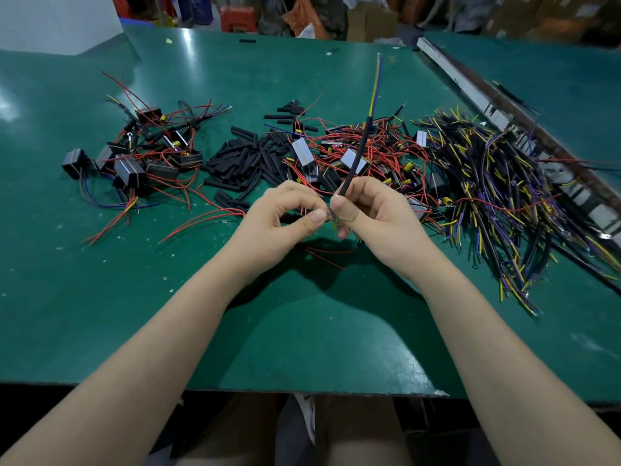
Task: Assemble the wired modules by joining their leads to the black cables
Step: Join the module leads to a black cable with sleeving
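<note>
While both bare hands meet above the middle of the green-topped bench (302, 331), the right hand (376, 216) pinches the lower end of one stiff black sheathed cable (358, 153), which slants up toward 1 o'clock and ends in a thin yellow and blue pair of cores (375, 85). The left hand (285, 216) curls its fingers and pinches fine wire ends just beside the right thumb; what exactly meets there is too small to tell. Two or three loose red leads (322, 255) trail under the hands. At 10 o'clock lies one cluster of dark box-shaped modules with red, blue and yellow wires (141, 156), roughly eight, too tangled to count surely. At 12 o'clock sits one heap of short black tubing pieces (242, 159), dozens. Beside it, one pile of silver-faced modules tangled in red leads (353, 153). At 2 o'clock spreads one large bundle of black cables with yellow and purple cores (497, 183).
</note>
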